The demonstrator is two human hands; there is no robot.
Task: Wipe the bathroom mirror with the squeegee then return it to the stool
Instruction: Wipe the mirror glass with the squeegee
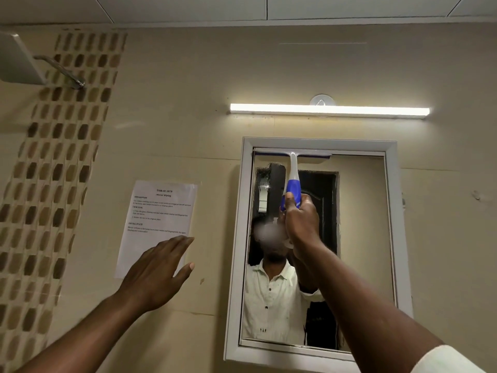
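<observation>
The right hand (300,219) covers the lower end of the squeegee (293,173) handle. On the paper sheet (158,211) left of the mirror (360,211), the small print is unreadable. The shower head (18,60) is cut by the picture's left edge.

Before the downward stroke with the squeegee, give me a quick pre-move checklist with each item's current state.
1. Right hand grips the squeegee handle: ok.
2. Blade sits at the top edge of the mirror, left part: ok.
3. Blade is level with the frame: ok.
4. Blade is pressed flat on the glass: cannot tell.
5. Left hand is off the glass, open over the paper on the wall: ok.
6. Stool is ready for the return: cannot tell, it is out of view.
</observation>
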